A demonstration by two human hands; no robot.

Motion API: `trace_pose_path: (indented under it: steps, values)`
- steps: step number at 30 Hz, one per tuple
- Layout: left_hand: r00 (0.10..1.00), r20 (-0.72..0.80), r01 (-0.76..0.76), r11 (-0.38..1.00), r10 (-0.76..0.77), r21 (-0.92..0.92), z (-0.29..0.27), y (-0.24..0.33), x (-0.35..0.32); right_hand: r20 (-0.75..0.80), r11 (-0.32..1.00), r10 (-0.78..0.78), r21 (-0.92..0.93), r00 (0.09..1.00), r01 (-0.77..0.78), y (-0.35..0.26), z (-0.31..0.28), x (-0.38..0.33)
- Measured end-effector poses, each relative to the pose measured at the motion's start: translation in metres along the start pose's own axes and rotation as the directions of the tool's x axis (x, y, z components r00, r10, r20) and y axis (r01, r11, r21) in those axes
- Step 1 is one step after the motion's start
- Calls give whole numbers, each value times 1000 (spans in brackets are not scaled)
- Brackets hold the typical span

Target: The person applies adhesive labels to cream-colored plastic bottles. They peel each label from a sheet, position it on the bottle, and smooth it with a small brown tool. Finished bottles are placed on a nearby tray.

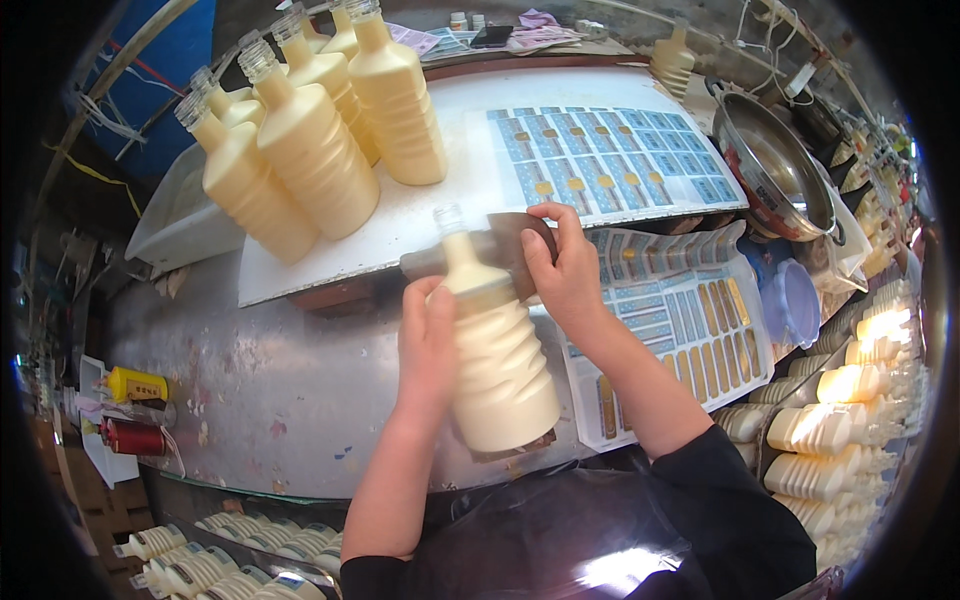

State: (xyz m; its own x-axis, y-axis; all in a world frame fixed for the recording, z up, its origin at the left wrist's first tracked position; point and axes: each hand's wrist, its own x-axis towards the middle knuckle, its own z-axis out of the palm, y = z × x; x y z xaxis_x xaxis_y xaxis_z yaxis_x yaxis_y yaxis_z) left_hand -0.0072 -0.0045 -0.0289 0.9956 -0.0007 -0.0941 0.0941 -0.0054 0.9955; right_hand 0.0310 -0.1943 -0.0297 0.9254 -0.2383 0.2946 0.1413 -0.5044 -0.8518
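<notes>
A cream ribbed bottle point(500, 375) with a clear threaded neck stands slightly tilted at the front edge of the worktop. Against its left shoulder, my left hand point(427, 335) is closed, slightly blurred. My right hand point(567, 265) pinches a dark brown flexible sheet point(510, 245) between thumb and fingers, beside the bottle's shoulder. Brownish material also shows behind the shoulder toward my left hand; whether it is the same piece I cannot tell. A greyish band crosses the upper body of the bottle. Several similar cream bottles point(318, 165) stand on a white board point(455, 120) beyond my hands.
Printed label sheets point(605, 150) lie on the board, with more sheets point(670, 335) to my right. A metal pan point(775, 165) and a purple basin point(790, 305) sit farther right. Bottles fill racks at lower right point(825, 430) and lower left point(215, 570). Thread spools point(135, 385) stand left.
</notes>
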Motion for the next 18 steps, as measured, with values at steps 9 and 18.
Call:
trace_pose_path:
  steps: [9,18]
  values:
    - [999,12,37,975,-35,-220,-1,-6,-4,-61,995,-48,90,997,53,-31,-10,-5]
    - [994,-38,82,919,-105,-385,1,-7,-16,85,914,-237,-317,968,252,-96,21,-10]
